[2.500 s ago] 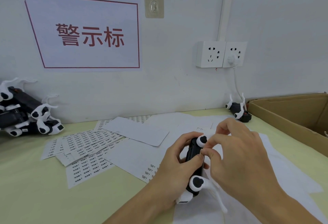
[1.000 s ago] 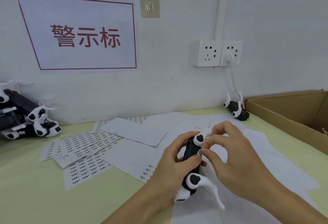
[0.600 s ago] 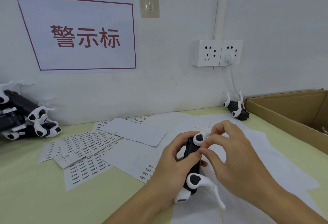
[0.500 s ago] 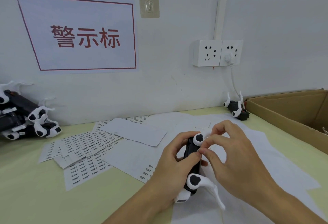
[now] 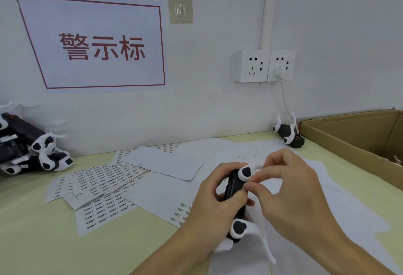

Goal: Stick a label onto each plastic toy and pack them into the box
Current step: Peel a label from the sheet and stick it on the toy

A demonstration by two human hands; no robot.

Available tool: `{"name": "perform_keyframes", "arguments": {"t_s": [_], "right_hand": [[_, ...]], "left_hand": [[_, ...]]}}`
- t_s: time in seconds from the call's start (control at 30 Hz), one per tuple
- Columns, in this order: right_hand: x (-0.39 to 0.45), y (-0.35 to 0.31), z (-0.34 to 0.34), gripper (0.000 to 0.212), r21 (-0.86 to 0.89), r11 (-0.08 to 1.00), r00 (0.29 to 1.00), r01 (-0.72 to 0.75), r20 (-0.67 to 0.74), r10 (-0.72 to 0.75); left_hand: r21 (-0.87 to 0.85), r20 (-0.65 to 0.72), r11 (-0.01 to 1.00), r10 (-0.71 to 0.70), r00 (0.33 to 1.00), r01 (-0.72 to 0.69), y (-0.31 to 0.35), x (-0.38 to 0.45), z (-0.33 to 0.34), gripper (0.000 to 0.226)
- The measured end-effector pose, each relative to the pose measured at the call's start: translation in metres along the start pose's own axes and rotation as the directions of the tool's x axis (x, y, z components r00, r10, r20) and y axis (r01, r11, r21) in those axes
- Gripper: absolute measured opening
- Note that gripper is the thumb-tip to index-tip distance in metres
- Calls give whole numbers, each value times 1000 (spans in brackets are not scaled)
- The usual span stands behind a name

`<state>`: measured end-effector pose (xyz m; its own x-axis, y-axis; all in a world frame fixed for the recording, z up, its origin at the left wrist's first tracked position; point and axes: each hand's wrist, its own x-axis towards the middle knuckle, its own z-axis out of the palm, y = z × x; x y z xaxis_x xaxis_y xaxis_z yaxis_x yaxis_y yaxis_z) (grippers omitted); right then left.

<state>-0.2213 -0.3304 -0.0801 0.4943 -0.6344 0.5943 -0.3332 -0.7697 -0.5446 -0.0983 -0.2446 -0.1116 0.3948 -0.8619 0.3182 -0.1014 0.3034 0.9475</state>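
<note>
Hands meet over the pale green table [image 5: 32,231], in front of the wall socket [image 5: 265,65]. Left hand [image 5: 214,207] grips the black-and-white plastic toy [image 5: 236,189] by its dark body, fingers curled round it, thumb on top. Right hand [image 5: 290,194] pinches at the toy's upper side with thumb and forefinger; whether a label sits under them cannot be told. Label sheets [image 5: 102,189] lie spread on the table left of the socket, below the wall sign [image 5: 98,43]. More toys [image 5: 30,152] are piled far left of the socket. One toy [image 5: 287,133] lies just below the socket, beside the open cardboard box [image 5: 353,141] to its right
</note>
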Motion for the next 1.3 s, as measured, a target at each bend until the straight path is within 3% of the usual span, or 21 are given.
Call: {"name": "perform_keyframes", "arguments": {"t_s": [0.17, 0.27, 0.47, 0.7, 0.9, 1.13, 1.3], "right_hand": [[2, 2, 1, 23, 50, 993, 994, -106, 28, 105], [4, 5, 1, 21, 98, 991, 995, -92, 33, 89], [1, 7, 1, 36, 174, 981, 997, 80, -17, -78], [-3, 18, 5, 43, 59, 955, 957, 290, 5, -291], [-4, 24, 6, 49, 6, 929, 929, 369, 24, -369], [1, 22, 5, 50, -156, 834, 848, 530, 123, -516], [1, 22, 10, 46, -146, 811, 823, 567, 138, -550]], "left_hand": [[4, 9, 1000, -2, 1000, 2, 0, 0, -1, 38], [-46, 9, 998, -34, 999, 34, -1, 1, -4, 38], [-156, 32, 983, -88, 996, 92, -3, 3, -7, 42], [-258, 46, 958, -117, 992, 125, -1, 3, -9, 47], [-294, 49, 944, -144, 988, 152, 0, 3, -9, 48], [-369, 5, 914, -182, 983, 171, 1, 5, -9, 42], [-430, 8, 880, -218, 976, 200, 2, 5, -10, 40]]}}
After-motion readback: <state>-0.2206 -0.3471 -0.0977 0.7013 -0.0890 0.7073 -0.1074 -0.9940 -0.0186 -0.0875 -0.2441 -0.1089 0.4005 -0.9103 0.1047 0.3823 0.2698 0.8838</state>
